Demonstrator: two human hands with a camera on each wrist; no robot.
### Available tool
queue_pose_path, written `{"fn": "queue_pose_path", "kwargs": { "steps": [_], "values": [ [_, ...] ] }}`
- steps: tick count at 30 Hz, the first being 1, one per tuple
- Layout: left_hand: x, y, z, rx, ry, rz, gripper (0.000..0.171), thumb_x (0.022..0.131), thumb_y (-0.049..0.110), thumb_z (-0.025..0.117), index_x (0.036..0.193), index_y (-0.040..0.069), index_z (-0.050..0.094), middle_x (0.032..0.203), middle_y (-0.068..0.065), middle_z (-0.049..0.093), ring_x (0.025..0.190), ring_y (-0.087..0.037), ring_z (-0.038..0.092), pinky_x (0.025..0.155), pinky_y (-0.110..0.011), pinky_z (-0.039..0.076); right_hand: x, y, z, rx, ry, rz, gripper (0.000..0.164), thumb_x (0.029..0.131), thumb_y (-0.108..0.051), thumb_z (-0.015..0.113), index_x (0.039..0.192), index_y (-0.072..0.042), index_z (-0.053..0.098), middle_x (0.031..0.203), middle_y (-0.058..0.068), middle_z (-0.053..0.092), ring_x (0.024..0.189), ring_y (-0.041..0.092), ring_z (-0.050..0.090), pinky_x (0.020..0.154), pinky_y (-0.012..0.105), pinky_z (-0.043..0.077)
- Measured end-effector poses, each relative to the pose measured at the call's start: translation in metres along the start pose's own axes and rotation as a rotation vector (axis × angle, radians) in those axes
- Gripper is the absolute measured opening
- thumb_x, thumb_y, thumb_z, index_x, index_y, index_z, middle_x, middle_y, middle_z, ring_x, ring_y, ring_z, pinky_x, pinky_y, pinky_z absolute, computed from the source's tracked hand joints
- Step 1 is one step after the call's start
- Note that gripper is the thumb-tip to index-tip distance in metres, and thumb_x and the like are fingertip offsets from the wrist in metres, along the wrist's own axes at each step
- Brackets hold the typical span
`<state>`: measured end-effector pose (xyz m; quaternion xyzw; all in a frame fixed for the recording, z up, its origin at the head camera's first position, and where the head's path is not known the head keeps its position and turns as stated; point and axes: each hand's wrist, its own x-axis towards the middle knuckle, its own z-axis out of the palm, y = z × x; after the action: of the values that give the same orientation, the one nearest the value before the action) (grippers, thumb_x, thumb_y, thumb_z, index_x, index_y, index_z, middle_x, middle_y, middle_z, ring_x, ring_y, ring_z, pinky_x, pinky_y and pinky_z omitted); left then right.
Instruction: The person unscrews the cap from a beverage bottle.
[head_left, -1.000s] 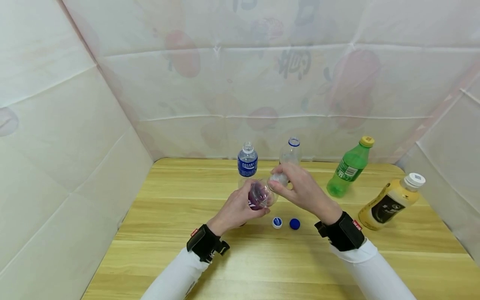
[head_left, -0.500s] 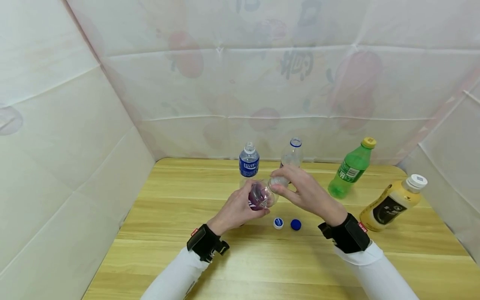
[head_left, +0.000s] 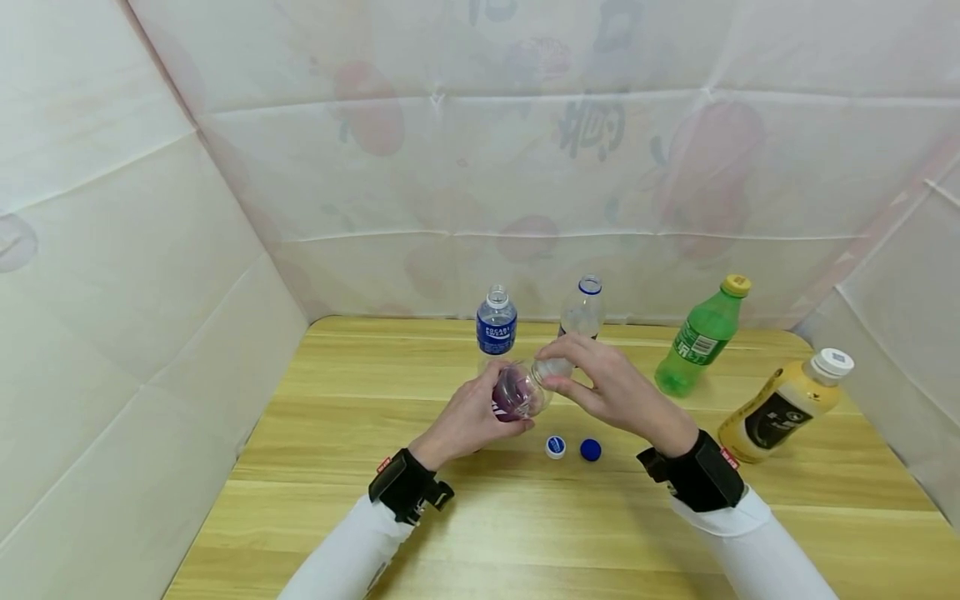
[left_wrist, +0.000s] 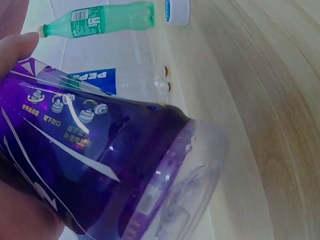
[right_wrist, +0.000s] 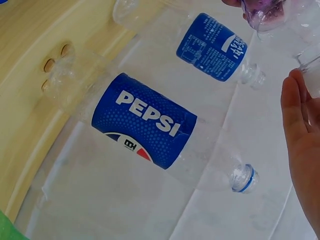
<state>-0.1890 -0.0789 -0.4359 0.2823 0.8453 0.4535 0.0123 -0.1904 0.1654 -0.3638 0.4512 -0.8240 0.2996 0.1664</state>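
Note:
My left hand (head_left: pixel 471 418) grips a clear bottle with a purple label (left_wrist: pixel 95 150), held tilted above the table with its neck toward the right hand. The fingers of my right hand (head_left: pixel 618 387) pinch the large whitish translucent cap (head_left: pixel 553 368) at that bottle's mouth. Behind the hands, an uncapped Pocari Sweat bottle (head_left: pixel 497 327) and an uncapped Pepsi bottle (right_wrist: pixel 145 121) stand upright. In front of the right hand, a white cap with a blue top (head_left: pixel 555 447) and a dark blue cap (head_left: pixel 590 450) lie side by side on the table.
To the right stand a green bottle with a yellow cap (head_left: pixel 697 340) and a yellow bottle with a white cap (head_left: pixel 780 410). The wooden table (head_left: pixel 360 400) meets a pale sheet wall (head_left: pixel 450 183) at its back edge, with more sheeting at both sides.
The right fingers and the cap have shifted slightly left and down toward the purple-labelled bottle. The left hand has moved a little left with the bottle. Other bottles and the loose caps stay put.

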Motion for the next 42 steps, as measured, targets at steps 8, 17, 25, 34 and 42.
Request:
{"fn": "queue_pose_path", "kwargs": {
  "steps": [8, 17, 25, 34, 42],
  "values": [
    [-0.001, -0.001, 0.001, 0.02, 0.01, -0.008, 0.08, 0.081, 0.022, 0.091, 0.144, 0.007, 0.043, 0.134, -0.014, 0.063, 0.119, -0.025, 0.065, 0.099, -0.038, 0.055, 0.0, -0.001, 0.0, 0.015, -0.021, -0.005, 0.03, 0.095, -0.005, 0.073, 0.124, -0.007, 0.064, 0.121, 0.005, 0.068, 0.112, 0.023, 0.066, 0.092, 0.043, 0.058],
    [-0.002, -0.003, 0.001, 0.031, 0.023, -0.006, 0.079, 0.081, 0.022, 0.09, 0.143, 0.007, 0.043, 0.132, -0.014, 0.064, 0.117, -0.026, 0.065, 0.098, -0.04, 0.056, 0.0, -0.003, 0.002, 0.025, -0.031, 0.021, 0.04, 0.094, -0.003, 0.074, 0.131, -0.003, 0.06, 0.126, 0.01, 0.067, 0.118, 0.027, 0.064, 0.096, 0.046, 0.057],
    [0.001, -0.001, 0.005, 0.061, 0.133, -0.036, 0.079, 0.082, 0.022, 0.09, 0.143, 0.006, 0.043, 0.131, -0.015, 0.063, 0.117, -0.03, 0.065, 0.097, -0.045, 0.057, -0.004, -0.004, 0.01, 0.054, 0.085, 0.342, 0.068, 0.099, -0.028, 0.072, 0.152, 0.001, 0.041, 0.139, 0.021, 0.061, 0.118, 0.033, 0.065, 0.097, 0.051, 0.056],
    [0.004, 0.002, 0.013, 0.236, 0.272, 0.027, 0.074, 0.077, 0.022, 0.093, 0.134, 0.001, 0.05, 0.121, -0.017, 0.069, 0.104, -0.03, 0.071, 0.088, -0.043, 0.06, 0.005, -0.006, 0.022, -0.048, 0.268, 0.435, 0.058, 0.102, -0.048, 0.062, 0.131, 0.002, 0.061, 0.098, 0.013, 0.075, 0.081, 0.023, 0.073, 0.072, 0.042, 0.061],
    [0.004, 0.002, 0.015, 0.273, 0.283, 0.02, 0.077, 0.077, 0.024, 0.094, 0.136, 0.003, 0.05, 0.121, -0.014, 0.069, 0.103, -0.029, 0.071, 0.087, -0.042, 0.061, 0.009, -0.007, 0.026, -0.113, 0.313, 0.406, 0.033, 0.092, -0.028, 0.08, 0.108, -0.001, 0.07, 0.087, 0.01, 0.073, 0.071, 0.02, 0.071, 0.061, 0.034, 0.06]
  ]
}}
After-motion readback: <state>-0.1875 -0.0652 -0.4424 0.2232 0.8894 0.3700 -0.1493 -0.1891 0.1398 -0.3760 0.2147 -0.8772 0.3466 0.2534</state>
